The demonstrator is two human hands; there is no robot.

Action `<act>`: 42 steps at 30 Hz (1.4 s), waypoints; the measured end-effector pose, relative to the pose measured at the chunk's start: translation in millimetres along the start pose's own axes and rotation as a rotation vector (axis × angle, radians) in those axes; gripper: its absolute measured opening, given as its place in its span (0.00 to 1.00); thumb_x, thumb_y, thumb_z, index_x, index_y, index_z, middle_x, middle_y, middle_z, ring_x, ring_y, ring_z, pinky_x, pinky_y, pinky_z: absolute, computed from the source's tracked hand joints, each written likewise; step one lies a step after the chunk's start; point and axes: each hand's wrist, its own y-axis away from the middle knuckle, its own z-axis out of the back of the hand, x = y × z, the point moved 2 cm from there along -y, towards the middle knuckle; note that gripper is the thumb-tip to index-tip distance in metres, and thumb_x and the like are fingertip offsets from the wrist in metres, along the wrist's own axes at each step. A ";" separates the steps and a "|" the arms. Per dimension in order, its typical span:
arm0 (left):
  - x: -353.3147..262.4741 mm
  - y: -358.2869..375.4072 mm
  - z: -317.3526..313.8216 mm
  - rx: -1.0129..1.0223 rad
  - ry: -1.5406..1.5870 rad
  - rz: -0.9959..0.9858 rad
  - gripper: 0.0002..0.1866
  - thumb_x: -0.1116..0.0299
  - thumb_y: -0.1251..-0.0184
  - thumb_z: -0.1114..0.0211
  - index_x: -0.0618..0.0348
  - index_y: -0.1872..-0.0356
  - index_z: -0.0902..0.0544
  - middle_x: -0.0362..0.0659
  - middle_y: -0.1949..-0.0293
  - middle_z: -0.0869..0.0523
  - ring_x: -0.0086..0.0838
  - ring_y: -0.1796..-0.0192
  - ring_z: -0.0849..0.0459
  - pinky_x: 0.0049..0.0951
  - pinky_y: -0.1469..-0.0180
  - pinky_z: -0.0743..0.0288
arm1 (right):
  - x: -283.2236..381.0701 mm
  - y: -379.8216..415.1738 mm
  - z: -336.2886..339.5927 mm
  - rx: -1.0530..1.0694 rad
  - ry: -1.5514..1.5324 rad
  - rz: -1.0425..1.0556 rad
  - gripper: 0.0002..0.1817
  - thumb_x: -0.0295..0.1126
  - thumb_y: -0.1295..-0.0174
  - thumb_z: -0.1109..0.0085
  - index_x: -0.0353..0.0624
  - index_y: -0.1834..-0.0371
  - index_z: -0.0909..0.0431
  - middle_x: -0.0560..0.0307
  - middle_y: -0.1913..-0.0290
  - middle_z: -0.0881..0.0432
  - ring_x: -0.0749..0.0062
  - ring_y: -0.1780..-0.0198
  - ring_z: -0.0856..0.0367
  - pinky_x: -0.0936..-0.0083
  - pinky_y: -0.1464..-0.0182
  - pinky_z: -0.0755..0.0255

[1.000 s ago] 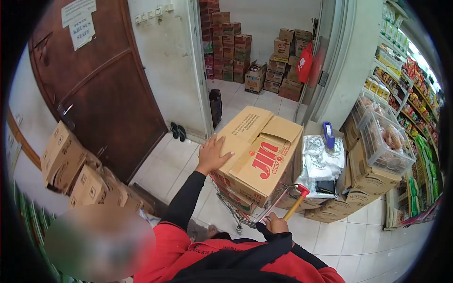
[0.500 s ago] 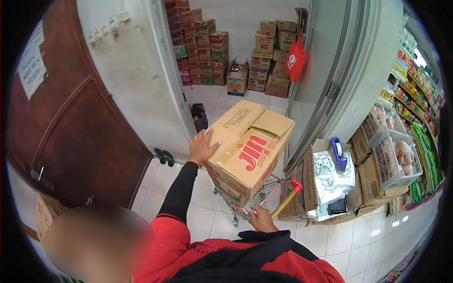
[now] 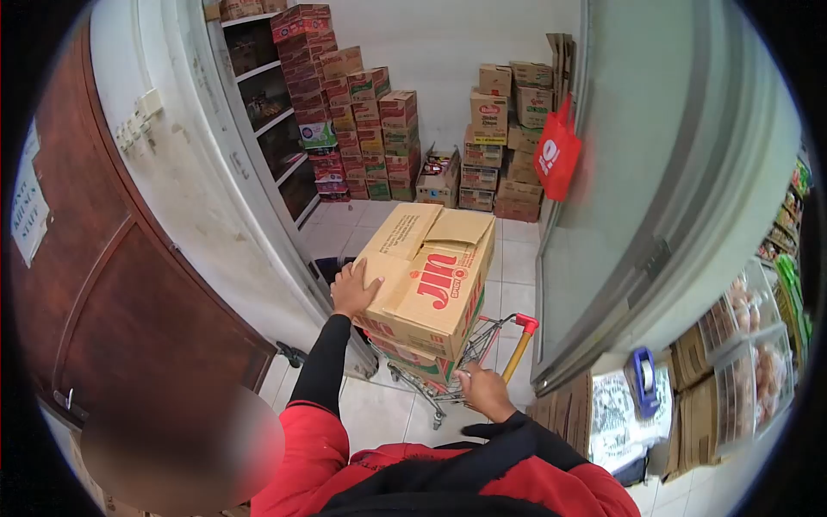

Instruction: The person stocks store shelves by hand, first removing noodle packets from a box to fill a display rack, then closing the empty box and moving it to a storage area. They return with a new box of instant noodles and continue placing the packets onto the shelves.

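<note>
A cardboard carton point(image 3: 413, 276) with red "JIN" lettering lies on top of another carton point(image 3: 413, 358) in a small metal shopping cart point(image 3: 428, 395). My left hand point(image 3: 353, 289) rests on the left edge of the upper carton, its fingers spread over the top. Lower right, my right hand point(image 3: 487, 389) is closed round the cart's yellow handle bar point(image 3: 517, 355), which has a red end piece. Part of the bar is hidden by the hand. One top flap of the upper carton looks slightly raised.
The cart is in a doorway between a white frame point(image 3: 250, 198) and a glass door point(image 3: 646, 172). Stacked cartons point(image 3: 366, 129) and shelves point(image 3: 263, 73) stand inside. A red bag point(image 3: 558, 159) hangs right. A tape dispenser point(image 3: 643, 379) and egg crates point(image 3: 749, 370) are lower right.
The cart and cartons have moved forward into the doorway, with both hands staying on them. My view has shifted, so more of the storeroom shows.
</note>
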 end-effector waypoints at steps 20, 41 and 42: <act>-83.7 -400.2 -235.4 0.343 0.579 0.296 0.40 0.48 0.41 0.37 0.71 0.38 0.37 0.64 0.40 0.33 0.50 0.39 0.31 0.40 0.46 0.29 | -285.6 -469.9 31.4 -0.386 0.453 -0.177 0.10 0.44 0.44 0.42 0.51 0.68 0.21 0.51 0.65 0.20 0.55 0.63 0.22 0.58 0.54 0.35; -74.2 -700.9 -459.1 1.072 1.870 0.408 0.52 0.46 0.50 0.34 0.35 0.27 0.57 0.47 0.29 0.48 0.41 0.28 0.49 0.51 0.33 0.47 | -438.6 -873.7 2.0 -0.310 -1.198 -0.675 0.26 0.49 0.33 0.53 0.38 0.43 0.30 0.54 0.54 0.21 0.66 0.53 0.22 0.74 0.56 0.26; -71.4 -718.9 -422.5 1.084 1.877 0.498 0.50 0.48 0.49 0.35 0.37 0.26 0.54 0.46 0.30 0.45 0.38 0.29 0.44 0.40 0.32 0.45 | -432.1 -871.4 -0.2 -0.338 -1.174 -0.701 0.26 0.49 0.33 0.53 0.38 0.43 0.30 0.54 0.53 0.21 0.66 0.53 0.22 0.74 0.56 0.26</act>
